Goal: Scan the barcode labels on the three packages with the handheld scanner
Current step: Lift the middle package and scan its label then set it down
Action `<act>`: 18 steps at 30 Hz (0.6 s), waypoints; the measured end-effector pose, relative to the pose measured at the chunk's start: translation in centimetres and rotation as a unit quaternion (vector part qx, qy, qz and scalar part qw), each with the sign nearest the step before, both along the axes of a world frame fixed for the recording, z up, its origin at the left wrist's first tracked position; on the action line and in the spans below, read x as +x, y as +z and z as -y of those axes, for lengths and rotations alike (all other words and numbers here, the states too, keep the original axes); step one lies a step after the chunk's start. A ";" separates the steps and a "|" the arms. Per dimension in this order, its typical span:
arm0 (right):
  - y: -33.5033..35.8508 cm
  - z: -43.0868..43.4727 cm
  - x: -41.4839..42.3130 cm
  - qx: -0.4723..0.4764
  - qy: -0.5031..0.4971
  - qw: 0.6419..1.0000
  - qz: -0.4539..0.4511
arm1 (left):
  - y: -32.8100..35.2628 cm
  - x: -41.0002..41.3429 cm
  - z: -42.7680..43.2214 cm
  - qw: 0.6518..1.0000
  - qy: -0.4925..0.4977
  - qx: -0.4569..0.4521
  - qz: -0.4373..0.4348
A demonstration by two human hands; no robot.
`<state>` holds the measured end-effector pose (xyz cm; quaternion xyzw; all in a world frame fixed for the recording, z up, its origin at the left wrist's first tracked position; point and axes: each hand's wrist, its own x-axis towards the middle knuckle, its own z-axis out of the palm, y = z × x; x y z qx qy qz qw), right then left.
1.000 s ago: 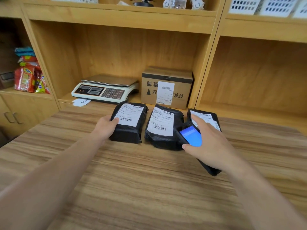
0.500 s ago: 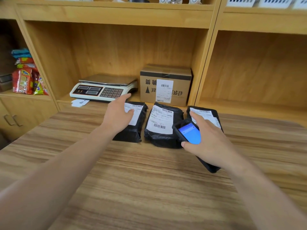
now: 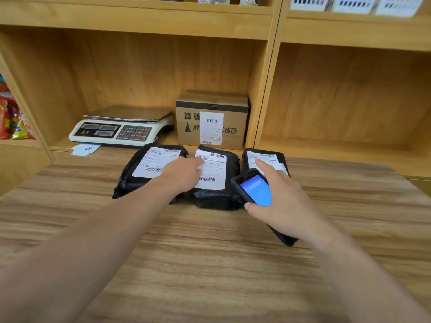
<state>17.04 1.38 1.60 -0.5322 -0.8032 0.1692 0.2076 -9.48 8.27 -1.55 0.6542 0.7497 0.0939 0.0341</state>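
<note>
Three black packages with white barcode labels lie side by side at the far edge of the wooden table [image 3: 210,264]: a left package [image 3: 140,169], a middle package [image 3: 218,183] and a right package [image 3: 265,159]. My left hand [image 3: 184,173] lies flat across the gap between the left and middle packages, fingers spread on the middle label, holding nothing. My right hand [image 3: 279,194] grips the black handheld scanner [image 3: 254,188], its blue screen facing up, over the right package's near part. The hand and scanner hide much of that package.
A white weighing scale [image 3: 121,129] and a cardboard box [image 3: 211,120] with a label stand on the shelf behind the packages. A paper slip [image 3: 85,149] lies by the scale. Snack packets [image 3: 11,120] fill the left shelf. White baskets [image 3: 354,3] sit on top.
My left hand has slid rightwards from the left package's side onto the middle package's label. My right hand with the scanner has stayed about where it was.
</note>
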 end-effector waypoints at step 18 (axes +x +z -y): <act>-0.3 0.0 1.1 0.008 -0.007 1.000 -0.012 | 2.0 0.2 -1.4 0.897 0.082 0.034 0.434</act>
